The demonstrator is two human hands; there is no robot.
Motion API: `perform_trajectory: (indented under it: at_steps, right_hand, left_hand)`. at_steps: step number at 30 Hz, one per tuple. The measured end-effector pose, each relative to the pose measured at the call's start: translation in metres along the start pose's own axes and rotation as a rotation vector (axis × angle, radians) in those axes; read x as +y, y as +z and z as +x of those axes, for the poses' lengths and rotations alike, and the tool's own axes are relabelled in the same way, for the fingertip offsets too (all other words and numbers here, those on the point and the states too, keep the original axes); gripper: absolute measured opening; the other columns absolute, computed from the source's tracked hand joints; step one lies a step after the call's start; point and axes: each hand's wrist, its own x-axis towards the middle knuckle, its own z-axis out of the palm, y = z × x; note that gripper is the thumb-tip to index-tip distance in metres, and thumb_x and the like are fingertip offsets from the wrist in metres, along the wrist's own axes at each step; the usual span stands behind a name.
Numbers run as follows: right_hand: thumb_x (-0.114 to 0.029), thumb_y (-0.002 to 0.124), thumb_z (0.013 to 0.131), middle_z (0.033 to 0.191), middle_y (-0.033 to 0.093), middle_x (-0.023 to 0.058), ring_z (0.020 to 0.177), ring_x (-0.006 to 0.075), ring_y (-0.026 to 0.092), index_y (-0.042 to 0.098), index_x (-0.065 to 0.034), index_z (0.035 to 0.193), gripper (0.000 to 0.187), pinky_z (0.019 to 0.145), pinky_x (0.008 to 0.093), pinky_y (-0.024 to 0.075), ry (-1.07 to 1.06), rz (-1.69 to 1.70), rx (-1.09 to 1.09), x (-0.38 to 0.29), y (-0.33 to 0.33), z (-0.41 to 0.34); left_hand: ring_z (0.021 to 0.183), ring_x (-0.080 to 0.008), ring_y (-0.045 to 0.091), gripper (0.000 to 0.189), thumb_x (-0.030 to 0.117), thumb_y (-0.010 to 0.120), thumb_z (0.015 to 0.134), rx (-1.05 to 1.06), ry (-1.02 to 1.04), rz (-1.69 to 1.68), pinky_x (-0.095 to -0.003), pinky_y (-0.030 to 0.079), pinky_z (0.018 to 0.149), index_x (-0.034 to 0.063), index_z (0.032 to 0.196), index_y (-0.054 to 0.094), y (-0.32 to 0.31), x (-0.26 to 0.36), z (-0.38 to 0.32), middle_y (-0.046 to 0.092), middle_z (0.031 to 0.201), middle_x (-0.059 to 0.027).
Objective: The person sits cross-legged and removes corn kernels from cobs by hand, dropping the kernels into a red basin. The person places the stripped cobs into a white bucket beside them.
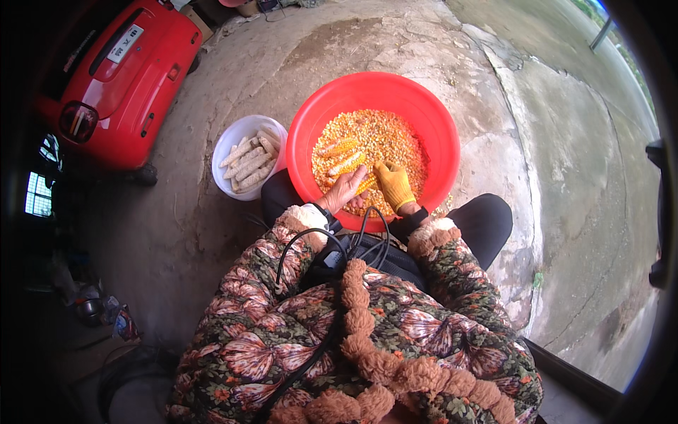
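Observation:
My bare left hand (344, 192) is closed on a yellow corn cob (366, 183) over a red plastic basin (442, 124). My right hand (393, 184), in a yellow knitted glove, has its fingers on the right side of the same cob. Loose corn kernels (394, 130) cover the basin's bottom. Partly shelled corn cobs (347, 164) lie on the kernels just beyond my left hand, one (338, 147) farther off than the other. Left of the basin stands a white plastic bucket (221, 148) holding several bare cobs (250, 165).
A red vehicle (127, 85) is parked at the upper left. Cracked concrete floor (503, 175) surrounds the basin, with stray kernels near its rim. Black cables (312, 231) loop over my lap. Assorted household items (92, 310) lie at the lower left.

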Motion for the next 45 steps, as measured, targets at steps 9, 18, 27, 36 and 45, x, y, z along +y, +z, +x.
perform_trajectory:
  at_steps: [9,18,27,36,45]
  right_hand:
    - [-0.026,0.048,0.092,0.056,0.045,0.0004,0.049,0.0096,0.043,0.053,-0.0033,0.074,0.029,0.045,0.026,0.0346,-0.145,-0.037,-0.108,-0.012,0.0,-0.019]
    - [-0.024,0.049,0.091,0.061,0.05,0.0009,0.05,0.0091,0.046,0.056,-0.0036,0.077,0.025,0.044,0.0252,0.0365,-0.268,-0.062,0.019,0.008,-0.004,0.001]
    - [-0.029,0.049,0.09,0.058,0.046,-0.002,0.047,0.0084,0.041,0.055,-0.0054,0.072,0.031,0.043,0.0243,0.032,-0.09,0.027,-0.008,0.0,-0.001,-0.008]
    - [-0.029,0.05,0.089,0.056,0.043,-0.0018,0.046,0.0083,0.038,0.053,-0.0073,0.07,0.029,0.042,0.0242,0.0306,-0.006,0.176,0.099,0.003,-0.006,0.001]
    - [-0.027,0.05,0.088,0.055,0.046,-0.0014,0.047,0.009,0.04,0.055,-0.0051,0.066,0.031,0.044,0.0263,0.031,-0.088,0.116,0.081,0.007,-0.009,-0.001]
  left_hand:
    - [0.04,-0.0069,0.042,0.043,0.046,0.036,0.095,-0.068,0.01,0.146,-0.0202,0.034,0.038,0.0068,0.096,0.054,0.003,0.002,0.002,0.047,0.054,-0.0001]
    - [0.042,-0.0058,0.042,0.043,0.051,0.041,0.092,-0.162,0.09,0.225,-0.0185,0.034,0.039,0.0087,0.086,0.05,-0.001,0.003,-0.001,0.045,0.057,0.0025]
    - [0.042,-0.0075,0.044,0.037,0.043,0.04,0.094,-0.07,-0.002,0.018,-0.0203,0.033,0.037,0.009,0.084,0.048,-0.003,-0.006,0.002,0.047,0.055,0.0]
    - [0.044,-0.009,0.048,0.046,0.051,0.037,0.092,-0.077,-0.069,-0.047,-0.0205,0.038,0.039,0.0081,0.087,0.051,-0.006,-0.005,-0.001,0.052,0.057,-0.0009]
    - [0.039,-0.0068,0.036,0.036,0.045,0.042,0.093,-0.159,-0.022,-0.073,-0.0214,0.028,0.036,0.0091,0.091,0.05,-0.007,-0.007,0.001,0.039,0.052,0.0025]
